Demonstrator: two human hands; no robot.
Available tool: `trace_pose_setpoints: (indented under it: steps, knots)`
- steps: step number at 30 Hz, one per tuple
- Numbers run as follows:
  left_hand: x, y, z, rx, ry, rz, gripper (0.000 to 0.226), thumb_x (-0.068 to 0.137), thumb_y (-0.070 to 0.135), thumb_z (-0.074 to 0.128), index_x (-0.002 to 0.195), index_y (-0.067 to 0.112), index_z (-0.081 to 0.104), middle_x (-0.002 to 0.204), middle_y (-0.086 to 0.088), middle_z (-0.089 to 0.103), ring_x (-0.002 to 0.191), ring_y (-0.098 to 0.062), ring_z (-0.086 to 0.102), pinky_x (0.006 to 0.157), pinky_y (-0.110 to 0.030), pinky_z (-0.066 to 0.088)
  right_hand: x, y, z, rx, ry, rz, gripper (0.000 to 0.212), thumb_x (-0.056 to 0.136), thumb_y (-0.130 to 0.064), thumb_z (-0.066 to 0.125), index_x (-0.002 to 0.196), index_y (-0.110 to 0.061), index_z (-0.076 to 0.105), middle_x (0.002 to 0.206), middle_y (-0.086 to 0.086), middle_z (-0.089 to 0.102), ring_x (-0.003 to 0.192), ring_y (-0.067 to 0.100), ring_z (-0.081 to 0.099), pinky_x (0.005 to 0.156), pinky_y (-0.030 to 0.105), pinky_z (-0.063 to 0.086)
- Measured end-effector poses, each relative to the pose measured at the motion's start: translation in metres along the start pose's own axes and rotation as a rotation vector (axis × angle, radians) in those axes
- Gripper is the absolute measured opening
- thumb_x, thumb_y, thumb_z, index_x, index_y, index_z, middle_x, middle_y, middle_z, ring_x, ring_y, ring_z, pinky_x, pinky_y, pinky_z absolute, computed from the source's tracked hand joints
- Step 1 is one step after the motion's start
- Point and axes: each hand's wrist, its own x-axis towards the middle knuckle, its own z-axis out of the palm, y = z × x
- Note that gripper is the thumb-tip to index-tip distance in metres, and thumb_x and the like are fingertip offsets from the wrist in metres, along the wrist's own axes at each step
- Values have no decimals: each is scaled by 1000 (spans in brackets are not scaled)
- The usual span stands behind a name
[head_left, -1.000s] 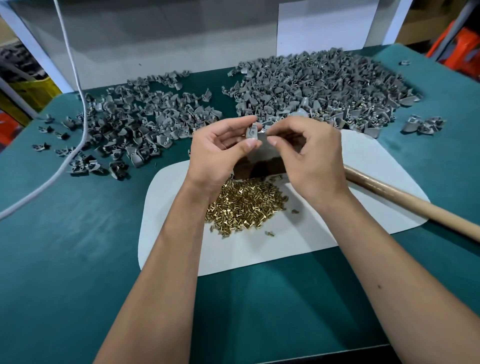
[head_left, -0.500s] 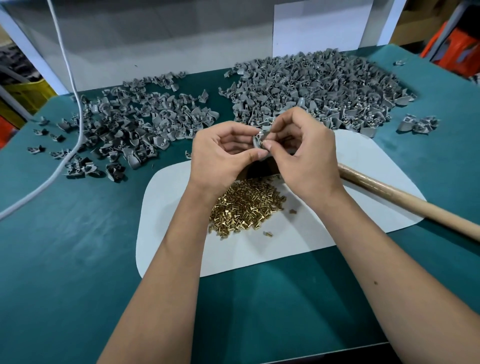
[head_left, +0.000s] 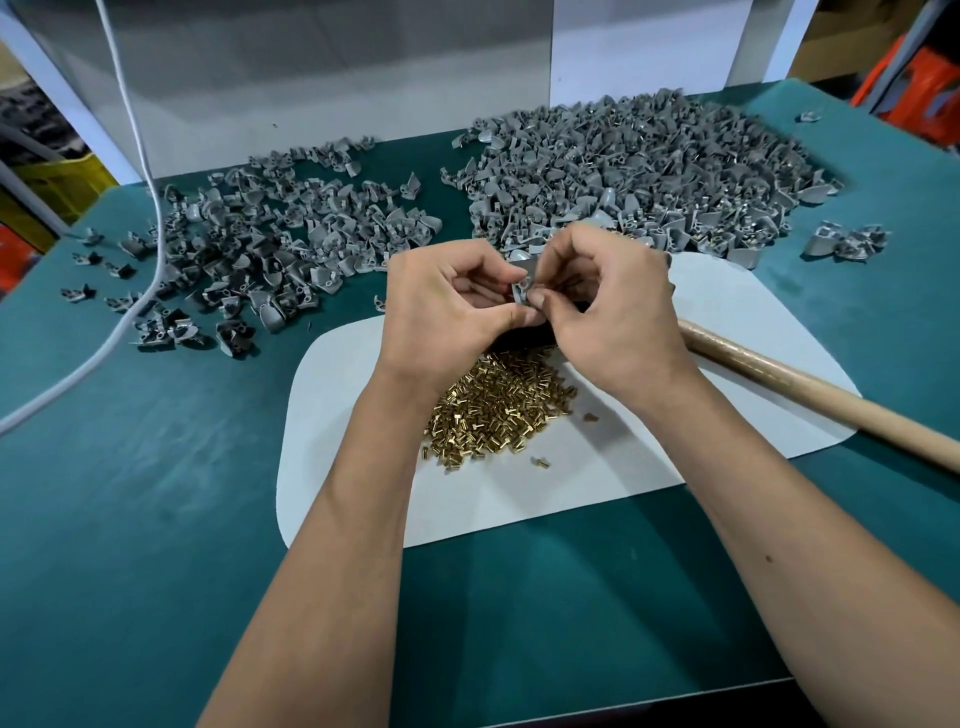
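We are holding grey plastic piece (head_left: 521, 287) over far edge of white mat (head_left: 597, 483), above brass pin pile (head_left: 498, 410). Left hand (head_left: 447, 306) grip clamping piece from left, right hand (head_left: 610, 312) grip clamping it from right.

thing: small grey plastic piece (head_left: 522, 287) | look: curved shell, round holes showing | pose: upright, off the table | place: 12 o'clock of view centre, pinched between left hand (head_left: 447, 312) and right hand (head_left: 613, 306)

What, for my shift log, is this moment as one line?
left hand: pinches small grey plastic part | right hand: pinches same part | below: loose brass pin pile on white rounded mat
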Motion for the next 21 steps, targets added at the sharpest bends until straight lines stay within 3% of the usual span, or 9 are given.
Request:
trace_pose_setpoints:
  steps: [5, 9, 12, 15, 19, 21]
  knots:
    - [2, -5, -3, -54, 10, -27, 36, 61, 0, 94, 91, -1, 74, 88, -22, 76, 82, -39, 75, 79, -41, 64, 2, 3, -5, 32, -33, -11, 15, 81, -1, 77, 90, -11, 70, 82, -3, 72, 77, 9, 71, 74, 29, 61]
    - [4, -10, -6, -109, 25, -29, 34, 64, 0, 93, 93, 2, 75, 87, -16, 77, 78, -23, 74, 78, -34, 62, 2, 4, -9, 21, -61, -80, 16, 85, -6, 77, 99, -14, 74, 89, -6, 73, 86, 7, 71, 79, 24, 59]
    - [4, -10, -5, -135, 22, -41, 33, 67, 0, 91, 95, 1, 76, 89, -21, 76, 79, -26, 72, 80, -38, 62, 3, 4, -11, -69, -24, -182, 9, 87, -14, 77, 96, -16, 78, 90, -7, 75, 86, 4, 70, 81, 22, 56]
    - [2, -9, -4, -183, 2, -71, 27, 75, 0, 85, 99, -4, 75, 88, -20, 77, 76, -25, 75, 76, -34, 64, 4, 3, -12, -140, -13, -257, 7, 90, -16, 75, 95, -14, 78, 91, -4, 73, 89, 8, 66, 83, 20, 50]
    - [4, -6, -3, -190, 25, -70, 28, 77, 1, 85, 103, -5, 75, 92, -18, 78, 82, -30, 76, 80, -38, 63, 5, 4, -9, -174, 17, -214, 8, 92, -10, 69, 99, -10, 74, 94, 0, 69, 90, 12, 63, 82, 19, 48]
    - [4, -5, 0, -159, 55, -40, 35, 70, -1, 89, 102, 4, 76, 93, -8, 79, 84, -22, 76, 82, -31, 62, 5, 4, -8, -178, 46, -175, 9, 93, -10, 67, 100, -10, 73, 94, 0, 69, 89, 13, 62, 81, 16, 46]
